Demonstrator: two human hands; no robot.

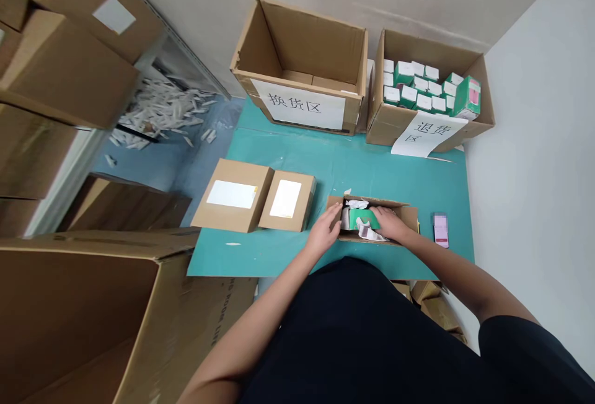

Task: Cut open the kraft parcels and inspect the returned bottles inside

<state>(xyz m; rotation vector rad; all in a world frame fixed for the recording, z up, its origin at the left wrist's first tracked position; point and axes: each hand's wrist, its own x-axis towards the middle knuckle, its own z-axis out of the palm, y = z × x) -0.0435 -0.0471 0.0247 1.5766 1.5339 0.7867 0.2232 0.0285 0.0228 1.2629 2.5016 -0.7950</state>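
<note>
A small open cardboard parcel box (400, 213) lies on the teal mat (334, 168), directly in front of me. Inside it sit a green-and-white product carton (365, 219) and crumpled white paper (369, 232). My right hand (388, 223) rests on the green carton, its fingers over the carton's right end. My left hand (324, 228) is at the box's left end, with fingers spread beside a pale item (346, 218) whose shape is partly hidden. A phone (440, 230) lies on the mat to the right of the box.
Two sealed, white-labelled cardboard parcels (237, 196) lie left of my hands. At the back stand an open carton with a paper sign (302, 66) and a carton of green-and-white boxes (430, 85). Stacked cartons fill the left, above white packets on the floor (158, 109).
</note>
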